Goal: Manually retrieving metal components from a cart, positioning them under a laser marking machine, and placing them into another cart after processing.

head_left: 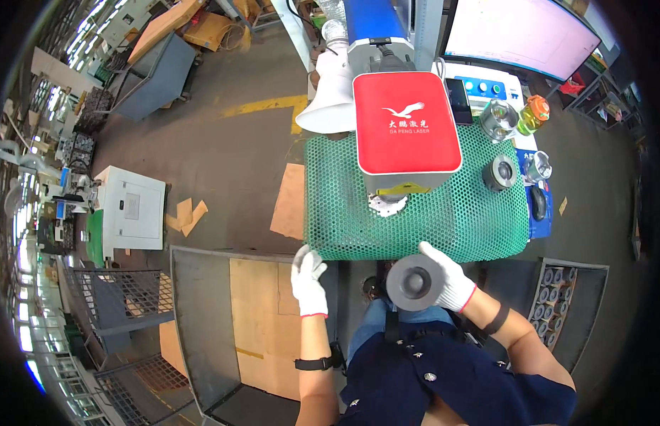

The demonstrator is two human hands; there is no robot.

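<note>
My right hand (449, 278), in a white knitted glove with a red cuff, grips a round dark grey metal part (415, 282) by its side. The part has a recessed middle with a smaller round hollow, and it is held in front of the mat's near edge. My left hand (308, 280), gloved alike, holds nothing and has its fingers apart beside the mat's near left corner. Ahead lies a green perforated mat (429, 231) under a laser machine's red-topped head (408, 124). Another round grey metal part (499, 173) stands on the mat's right side.
A white funnel-shaped hood (330, 96) hangs left of the laser head. Clear jars (498, 121), an orange-capped bottle (533, 113), a black mouse (538, 204) and a monitor (521, 35) are at right. A cardboard-lined metal bin (202, 319) stands left; a bin of round parts (553, 305) stands right.
</note>
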